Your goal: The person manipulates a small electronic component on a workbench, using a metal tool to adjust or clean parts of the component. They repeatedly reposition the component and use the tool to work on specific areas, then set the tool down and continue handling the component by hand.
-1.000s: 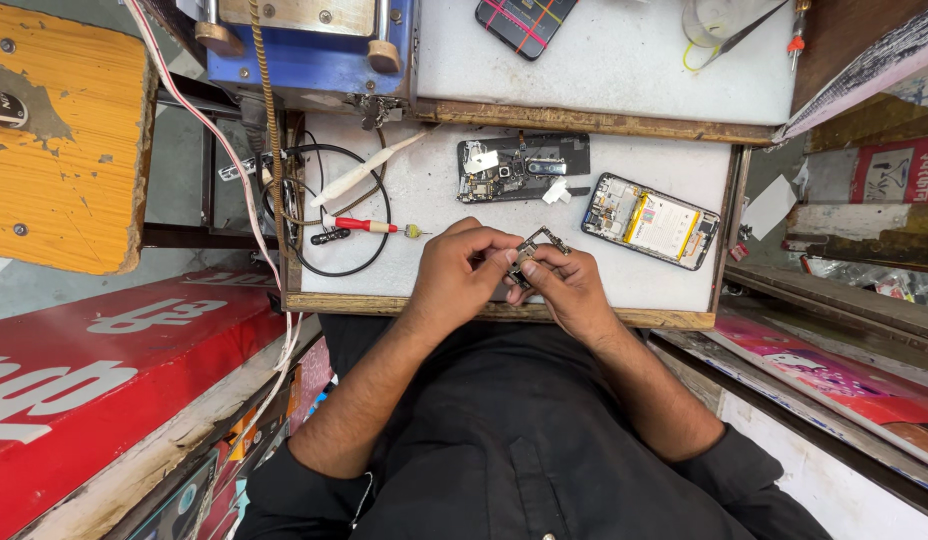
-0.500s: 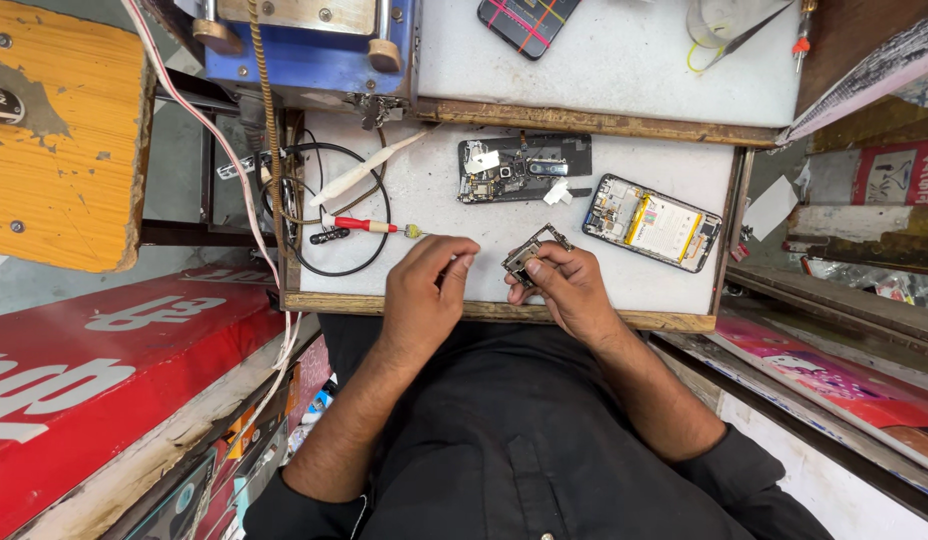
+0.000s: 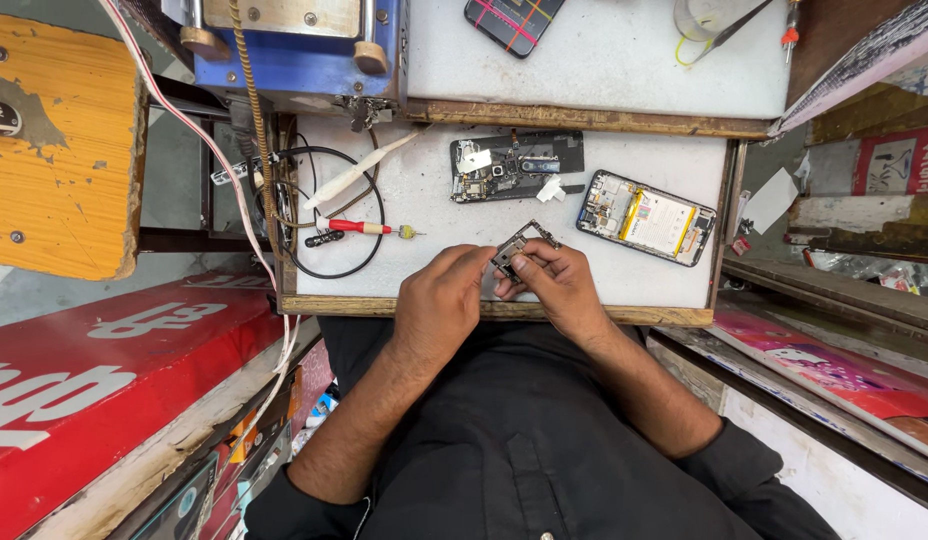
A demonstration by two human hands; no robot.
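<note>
- Grip: right hand (image 3: 559,285) pinches a small grey framed part (image 3: 519,250) between thumb and forefinger, closed on its near edge; the part sits tilted, its far corner clear of the fingers.
- Left hand (image 3: 439,300): fingertips closed against the near-left side of the same part, so both hands now meet on it. Whether the left fingers clamp it or only press on it cannot be told.
- Change: half a second ago the left hand lay apart, fingers toward the red-handled screwdriver (image 3: 369,228), with the part held by the right hand alone; a second ago both hands were together on it. The left hand has come back, so the part is again worked two-handed.
- Position of part: lifted just above the white work mat (image 3: 424,200), near its front wooden edge, directly before the person's chest.
- Nearest items: screwdriver lying on the mat to the left of the hands, untouched; a black cable loop (image 3: 329,215) around it; a white slender tool (image 3: 359,172) lying diagonally beyond.
- Further items: a dark phone board assembly (image 3: 514,165) straight beyond the hands; an opened phone with yellow-white battery (image 3: 646,217) to the right of it, well apart from the grip.
- Outer field: a blue machine (image 3: 294,50) at the top left; a second phone with a coloured pattern (image 3: 514,18) on the rear shelf.
</note>
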